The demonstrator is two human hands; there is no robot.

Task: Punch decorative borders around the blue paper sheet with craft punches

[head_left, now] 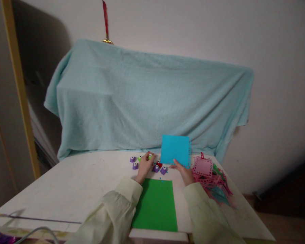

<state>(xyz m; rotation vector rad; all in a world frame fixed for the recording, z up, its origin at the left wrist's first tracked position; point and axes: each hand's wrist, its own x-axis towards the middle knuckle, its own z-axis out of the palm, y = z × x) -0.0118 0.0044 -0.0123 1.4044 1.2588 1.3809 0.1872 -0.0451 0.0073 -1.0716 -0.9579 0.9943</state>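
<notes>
Gripping a blue sheet (175, 149) by its lower edge, the right hand (184, 173) holds it nearly upright over the table (91, 183).
The left hand (144, 166), forearm angled inward, bends its fingers at a green piece (150, 156), grip unclear; purple pieces (156, 168) lie beside it, a green sheet (156, 206) nearer.

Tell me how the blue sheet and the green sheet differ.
The blue sheet is held tilted up in the right hand, while the green sheet lies flat on the table. The blue sheet has a row of small cut marks along its right edge; the green sheet's visible edges look straight and plain. Both are four-sided and mostly one solid, bright colour.
</notes>
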